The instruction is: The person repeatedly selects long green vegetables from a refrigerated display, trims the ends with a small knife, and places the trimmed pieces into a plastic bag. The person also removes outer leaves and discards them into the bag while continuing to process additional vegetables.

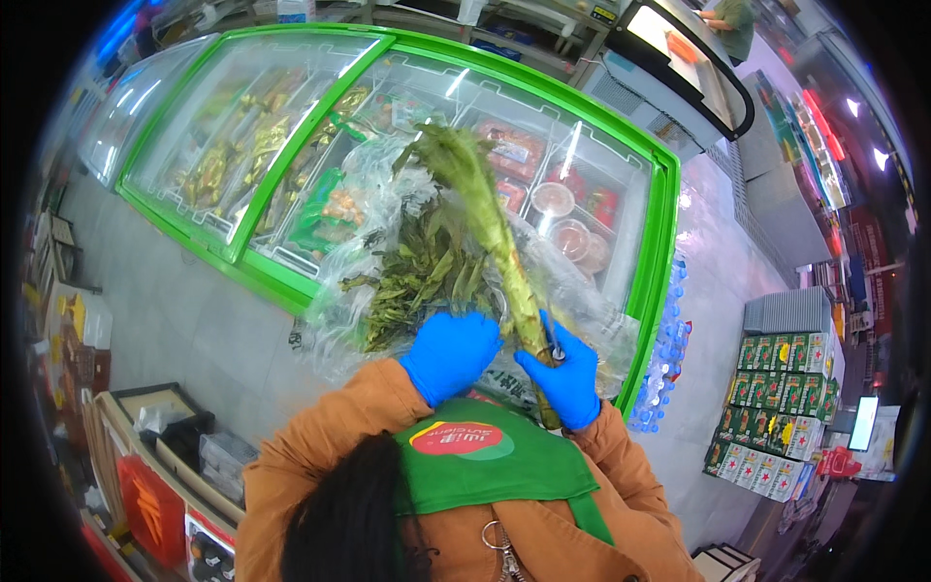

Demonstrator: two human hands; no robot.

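Both hands wear blue gloves. My right hand [571, 371] grips the lower end of a long, thick green stalk [502, 244], a celtuce by its look, whose leafy top points away over the freezer. Something thin and metallic, perhaps a knife or peeler [556, 342], is also in that hand. My left hand [454, 356] is closed just left of the stalk, at the near edge of a heap of cut green leaves [422, 269]; whether it holds anything is hidden. The leaves lie on clear plastic bags [327, 305] spread over the freezer's glass lid.
A green-framed chest freezer [280, 171] with packaged food spans the space before me. Water bottles [662, 371] stand at its right side, with stacked drink cartons [774, 407] farther right. Wooden bins [153, 429] are at lower left. A person [731, 25] is at the upper right.
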